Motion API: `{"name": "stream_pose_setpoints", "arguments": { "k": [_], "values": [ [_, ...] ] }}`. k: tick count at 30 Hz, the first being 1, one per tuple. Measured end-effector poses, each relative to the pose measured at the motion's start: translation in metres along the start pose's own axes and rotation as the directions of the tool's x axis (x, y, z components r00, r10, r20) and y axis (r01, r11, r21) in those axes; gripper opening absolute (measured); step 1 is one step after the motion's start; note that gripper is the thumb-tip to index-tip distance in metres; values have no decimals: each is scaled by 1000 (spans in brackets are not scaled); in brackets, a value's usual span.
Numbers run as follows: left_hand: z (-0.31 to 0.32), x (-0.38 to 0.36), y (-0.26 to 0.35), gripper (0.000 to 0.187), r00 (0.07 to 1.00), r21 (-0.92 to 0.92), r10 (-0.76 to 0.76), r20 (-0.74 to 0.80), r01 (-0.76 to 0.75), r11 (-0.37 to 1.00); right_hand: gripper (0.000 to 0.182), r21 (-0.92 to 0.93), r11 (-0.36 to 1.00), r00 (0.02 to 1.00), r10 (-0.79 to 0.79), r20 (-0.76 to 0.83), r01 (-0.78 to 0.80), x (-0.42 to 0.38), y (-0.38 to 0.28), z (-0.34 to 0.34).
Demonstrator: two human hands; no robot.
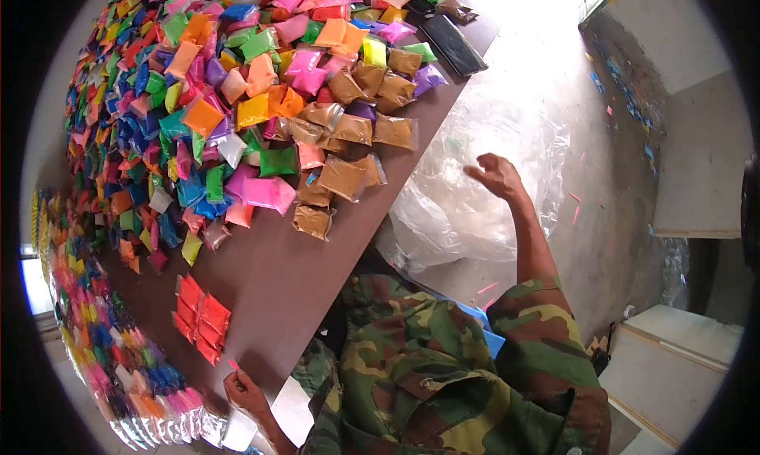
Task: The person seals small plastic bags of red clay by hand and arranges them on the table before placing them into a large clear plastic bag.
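Observation:
My left hand [244,392] is closed at the table's near edge, its fingertips pinching a small pink strip [233,365]. Just beyond it lie two rows of flat red packets [202,319], side by side on the brown table. My right hand [497,176] hangs past the table edge above a large clear plastic bag [443,209], its fingers loosely bent and apart, with nothing seen in them. Brown packets [343,178] are the part of the big pile closest to that hand.
A heap of packets in many colours [206,118] covers the far side of the table [273,277]. More packets stand in clear bags [119,352] at lower left. A black flat case [453,45] lies at the table edge. Pink strips [576,214] litter the floor.

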State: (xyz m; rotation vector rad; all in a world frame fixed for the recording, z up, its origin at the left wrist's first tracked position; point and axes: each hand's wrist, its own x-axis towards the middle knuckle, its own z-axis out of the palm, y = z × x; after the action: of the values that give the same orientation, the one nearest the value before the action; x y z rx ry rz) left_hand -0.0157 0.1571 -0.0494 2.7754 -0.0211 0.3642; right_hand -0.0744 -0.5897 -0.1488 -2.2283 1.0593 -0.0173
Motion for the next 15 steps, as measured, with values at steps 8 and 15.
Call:
{"name": "stream_pose_setpoints", "arguments": {
  "k": [8, 15],
  "values": [
    [-3, 2, 1, 19, 1000, 32, 23, 6, -23, 999, 23, -195, 979, 996, -48, 68, 61, -47, -17, -16],
    [-11, 5, 16, 22, 999, -9, 41, 25, -40, 999, 14, -277, 956, 982, -134, -130, 94, -63, -26, -15]
  ]
}}
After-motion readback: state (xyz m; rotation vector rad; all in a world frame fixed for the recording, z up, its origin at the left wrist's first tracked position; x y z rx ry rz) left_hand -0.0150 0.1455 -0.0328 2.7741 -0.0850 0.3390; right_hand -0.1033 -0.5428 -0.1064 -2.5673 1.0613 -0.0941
